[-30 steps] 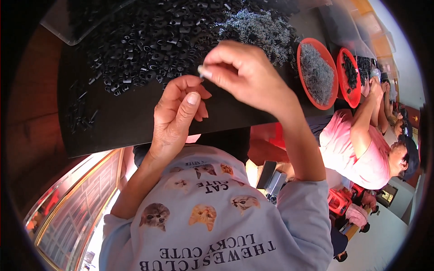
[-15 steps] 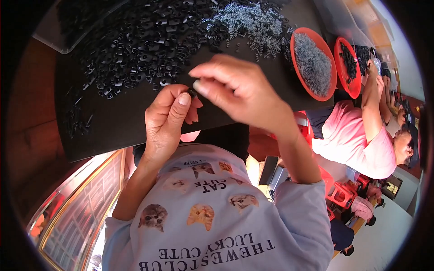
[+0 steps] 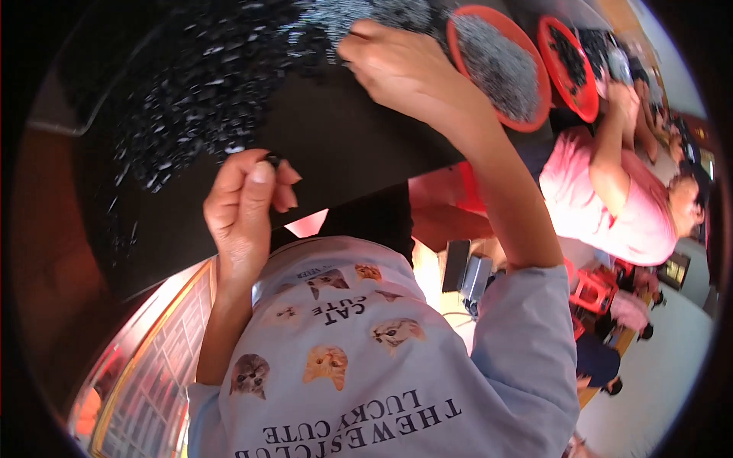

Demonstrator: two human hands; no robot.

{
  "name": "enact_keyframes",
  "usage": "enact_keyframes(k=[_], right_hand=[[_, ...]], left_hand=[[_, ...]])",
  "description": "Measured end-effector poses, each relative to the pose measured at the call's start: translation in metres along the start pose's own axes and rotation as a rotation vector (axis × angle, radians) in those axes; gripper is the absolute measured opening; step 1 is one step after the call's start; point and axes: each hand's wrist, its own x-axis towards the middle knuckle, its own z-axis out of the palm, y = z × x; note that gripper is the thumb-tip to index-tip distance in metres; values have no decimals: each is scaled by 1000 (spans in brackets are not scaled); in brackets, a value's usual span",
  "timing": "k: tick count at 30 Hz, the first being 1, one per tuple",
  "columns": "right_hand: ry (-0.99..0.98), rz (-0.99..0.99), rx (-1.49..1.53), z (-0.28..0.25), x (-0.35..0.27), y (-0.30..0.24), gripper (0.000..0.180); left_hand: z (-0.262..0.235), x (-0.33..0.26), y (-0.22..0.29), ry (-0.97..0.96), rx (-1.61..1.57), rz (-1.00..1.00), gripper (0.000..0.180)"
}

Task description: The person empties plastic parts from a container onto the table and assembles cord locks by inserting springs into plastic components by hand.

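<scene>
My left hand (image 3: 243, 200) is above the near edge of the dark table, thumb and fingers closed on a small black plastic part (image 3: 272, 159). Most of that part is hidden by the fingers. Farther off, my right hand (image 3: 401, 72) reaches to the near side of a heap of small metal coil springs (image 3: 324, 19). Its fingers are curled and pressed together, and whatever is between the fingertips cannot be made out. Left of the springs spreads a large heap of small black plastic parts (image 3: 202, 99), blurred by motion.
An orange-red bowl (image 3: 540, 114) full of springs stands right of my right hand. Beyond it is a second red bowl (image 3: 588, 107) with black parts. A person in a pink shirt (image 3: 588, 198) works at the right. Thin black pieces (image 3: 126, 237) lie at the table's left.
My right hand has left my left hand and moved away to the spring heap. The left hand, still pinching the black part, has shifted left. The whole view has shifted too.
</scene>
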Motion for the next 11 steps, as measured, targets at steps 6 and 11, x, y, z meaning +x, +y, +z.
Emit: enact_keyframes(k=[6,11], right_hand=[[134,5,51,2,-1,-10,14],[148,43,308,-5,-10,-31,28]], left_hand=[[-4,1,-3,15,40,72,20],[-6,4,-10,-7,78,79,24]])
